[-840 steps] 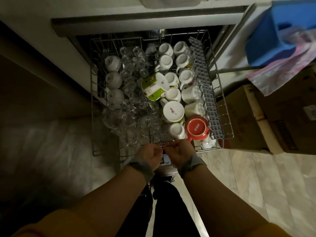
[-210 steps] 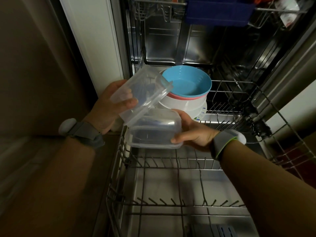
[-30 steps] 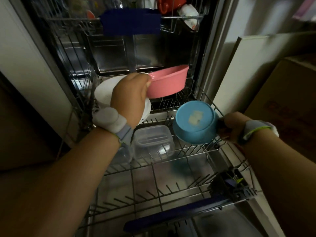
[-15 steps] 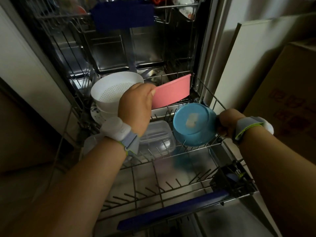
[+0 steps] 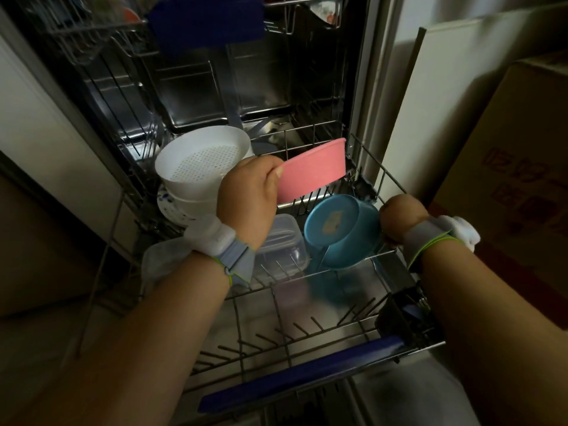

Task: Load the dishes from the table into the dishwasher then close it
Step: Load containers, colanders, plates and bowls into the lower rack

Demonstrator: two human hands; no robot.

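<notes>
Left hand (image 5: 246,195) pinches the pink bowl (image 5: 312,170) over the rack (image 5: 295,333) — right hand (image 5: 399,218) grips the blue bowl (image 5: 339,230) (label unreadable) on its tines, beside a clear tub (image 5: 282,244), perhaps lidded, and white colander (image 5: 203,161).

Matt plastic pink bowl (image 5: 313,169) and blue bowl (image 5: 341,232), clear plastic container (image 5: 282,244), thin metal wire rack (image 5: 276,321).

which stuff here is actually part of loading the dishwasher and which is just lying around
Part of the job:
- pink plastic bowl, held by the left hand
- blue plastic bowl, held by the right hand
- white perforated strainer bowl
- clear plastic container
- wire lower rack

Just lying about:
- brown cardboard box
- white board beside it
</notes>
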